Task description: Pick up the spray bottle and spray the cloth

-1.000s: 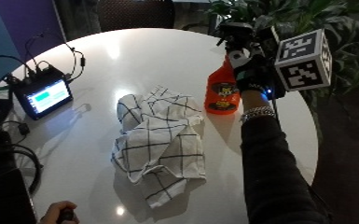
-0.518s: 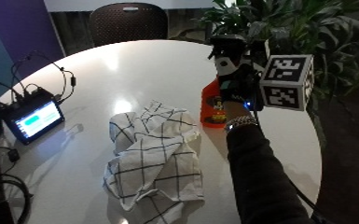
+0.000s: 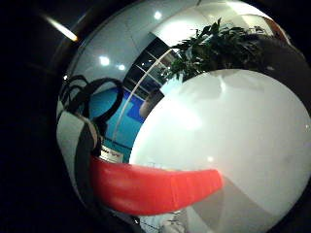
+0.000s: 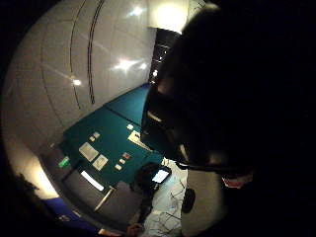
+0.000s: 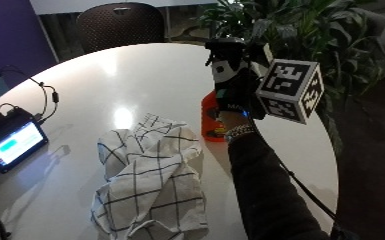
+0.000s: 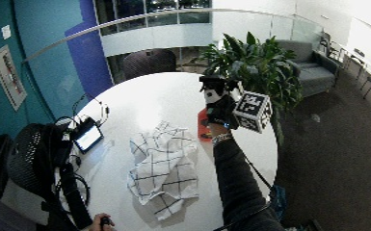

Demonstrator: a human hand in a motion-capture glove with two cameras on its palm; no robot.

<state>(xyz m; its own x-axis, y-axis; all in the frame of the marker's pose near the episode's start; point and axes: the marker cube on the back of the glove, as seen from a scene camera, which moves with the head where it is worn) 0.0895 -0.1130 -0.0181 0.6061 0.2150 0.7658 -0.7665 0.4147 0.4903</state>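
white round counter [image 5: 145,75] with a leafy plant [image 5: 298,30] behind it. right hand [image 5: 235,82] has its fingers curled round the orange spray bottle [image 5: 212,117], held just above the counter beside the checked cloth [image 5: 152,175]. a small lit screen [image 5: 9,142] sits at the counter's edge.

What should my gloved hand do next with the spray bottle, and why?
Probably turn the nozzle toward the checked cloth. The gloved right hand grips the orange spray bottle, which stands beside the cloth; where the nozzle points is hidden.
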